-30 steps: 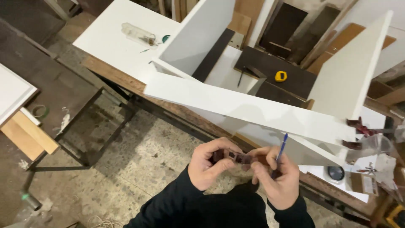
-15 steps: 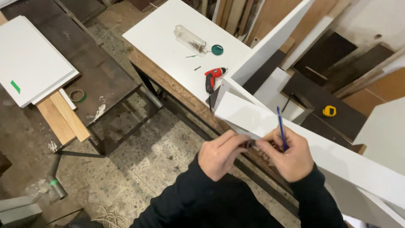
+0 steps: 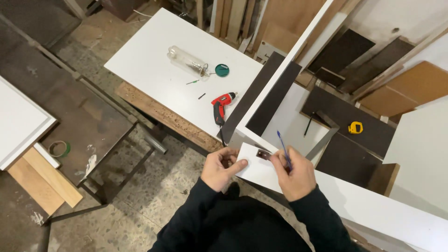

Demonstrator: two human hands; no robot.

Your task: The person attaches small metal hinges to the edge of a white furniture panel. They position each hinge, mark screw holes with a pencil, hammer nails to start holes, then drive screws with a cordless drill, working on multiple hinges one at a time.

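Bracket: small dark metal piece (image 3: 262, 154) flat on white panel (image 3: 373, 210) corner.
Right hand (image 3: 293, 171): pinches bracket's edge, blue pen (image 3: 283, 148) gripped too.
Left hand (image 3: 223, 168): clasps panel corner, just left of bracket.

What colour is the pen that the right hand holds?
The pen in the right hand is blue; the head view shows it.

I count one red drill (image 3: 221, 106), one clear bottle (image 3: 187, 60), one green lid (image 3: 222, 70) and one yellow tape measure (image 3: 355, 127). One blue pen (image 3: 283, 148) too, and one tape roll (image 3: 59, 149).
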